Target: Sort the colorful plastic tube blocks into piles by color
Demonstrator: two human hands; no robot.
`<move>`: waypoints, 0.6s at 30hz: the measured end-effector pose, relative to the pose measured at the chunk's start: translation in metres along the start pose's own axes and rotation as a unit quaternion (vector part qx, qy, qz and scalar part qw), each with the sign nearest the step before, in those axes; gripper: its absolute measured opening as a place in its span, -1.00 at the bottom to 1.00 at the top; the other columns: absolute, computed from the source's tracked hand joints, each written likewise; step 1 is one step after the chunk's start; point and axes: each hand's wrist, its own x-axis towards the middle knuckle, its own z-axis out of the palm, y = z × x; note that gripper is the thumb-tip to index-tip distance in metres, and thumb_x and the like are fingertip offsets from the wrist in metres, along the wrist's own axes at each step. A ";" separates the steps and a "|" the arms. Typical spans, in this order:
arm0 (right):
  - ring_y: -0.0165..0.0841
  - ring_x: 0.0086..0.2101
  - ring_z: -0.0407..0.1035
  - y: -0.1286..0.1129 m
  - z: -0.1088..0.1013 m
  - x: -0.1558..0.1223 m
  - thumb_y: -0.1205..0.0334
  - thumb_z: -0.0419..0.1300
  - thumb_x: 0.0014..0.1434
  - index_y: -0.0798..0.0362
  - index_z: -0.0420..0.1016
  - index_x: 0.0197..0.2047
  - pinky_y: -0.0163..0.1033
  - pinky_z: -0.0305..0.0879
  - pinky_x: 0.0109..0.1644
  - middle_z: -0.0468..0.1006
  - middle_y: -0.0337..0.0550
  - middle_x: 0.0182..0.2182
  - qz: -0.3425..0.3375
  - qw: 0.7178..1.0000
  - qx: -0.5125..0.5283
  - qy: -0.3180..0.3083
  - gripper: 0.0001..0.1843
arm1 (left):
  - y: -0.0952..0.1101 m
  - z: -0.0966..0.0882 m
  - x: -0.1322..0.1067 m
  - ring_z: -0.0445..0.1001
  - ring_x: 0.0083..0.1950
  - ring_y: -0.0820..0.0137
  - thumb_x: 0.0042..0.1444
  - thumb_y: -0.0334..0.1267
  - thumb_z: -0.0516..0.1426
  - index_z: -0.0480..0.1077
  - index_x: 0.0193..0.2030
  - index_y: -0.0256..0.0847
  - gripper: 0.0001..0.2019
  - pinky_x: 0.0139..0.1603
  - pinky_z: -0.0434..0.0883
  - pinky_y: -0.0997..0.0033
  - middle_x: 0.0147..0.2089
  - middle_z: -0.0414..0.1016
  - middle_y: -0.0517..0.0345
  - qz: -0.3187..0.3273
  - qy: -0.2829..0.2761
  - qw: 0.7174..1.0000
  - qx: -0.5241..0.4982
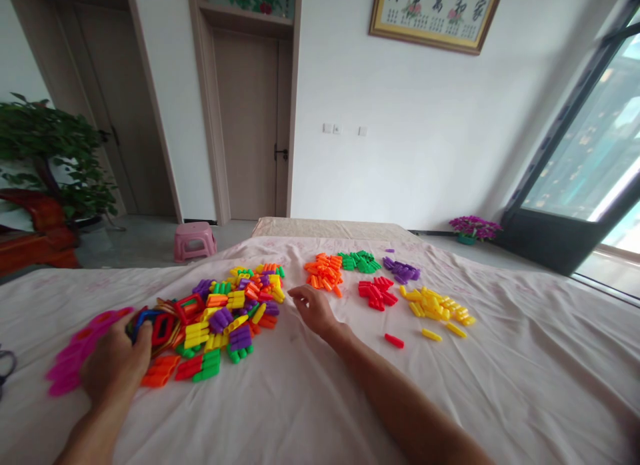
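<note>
At the left, my left hand (116, 362) is closed around a bunch of hollow square plastic frames (163, 328), red and blue ones among them. The hand covers part of a flat pink scalloped piece (75, 352). Just right of the frames spreads a mixed pile of bullet-shaped plastic building pieces (235, 312) in yellow, purple, orange, green and red, many joined in rows. My right hand (316, 310) hovers by the pile's right edge, fingers loosely bent and apart, with nothing visible in them. Beyond it lies a heap of orange pieces (325, 273).
Separate heaps of green (360, 262), purple (401, 270), red (377, 293) and yellow pieces (437, 305) lie on the pale cloth (320, 398). A single red piece (394, 341) lies nearer. Dark scissor-like handles (6, 365) show at the left edge. A pink stool (195, 240) stands beyond.
</note>
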 end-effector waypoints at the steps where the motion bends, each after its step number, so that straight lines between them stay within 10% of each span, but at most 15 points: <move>1: -0.29 -0.13 0.51 -0.010 0.004 -0.002 0.37 0.13 0.20 0.01 0.57 -0.01 -0.19 0.43 0.01 0.64 -0.10 -0.11 -0.034 0.998 -0.023 -0.044 -0.68 | 0.000 0.000 0.000 0.52 0.05 -0.07 0.25 0.19 -0.22 0.26 0.35 -0.20 -0.29 -0.06 0.42 0.05 0.16 0.49 -0.28 -0.002 0.000 1.000 0.000; 7: -0.17 0.15 0.34 -0.043 0.026 -0.008 0.23 0.18 0.31 0.06 0.25 0.36 -0.08 0.27 0.26 0.46 0.04 0.20 -0.118 0.969 -0.129 -0.172 -0.43 | -0.001 0.000 0.001 0.52 0.06 -0.09 0.26 0.18 -0.21 0.27 0.35 -0.20 -0.29 -0.08 0.40 0.06 0.18 0.48 -0.29 -0.001 0.001 1.000 -0.011; 18: -0.24 -0.04 0.37 -0.031 0.019 -0.007 0.22 0.29 0.25 -0.03 0.47 0.17 -0.19 0.33 0.04 0.51 -0.05 -0.04 -0.079 0.976 -0.141 -0.144 -0.59 | -0.005 0.004 0.004 0.53 -0.01 -0.04 0.25 0.19 -0.20 0.27 0.34 -0.21 -0.29 -0.13 0.41 0.09 0.12 0.51 -0.28 0.005 0.000 1.000 0.004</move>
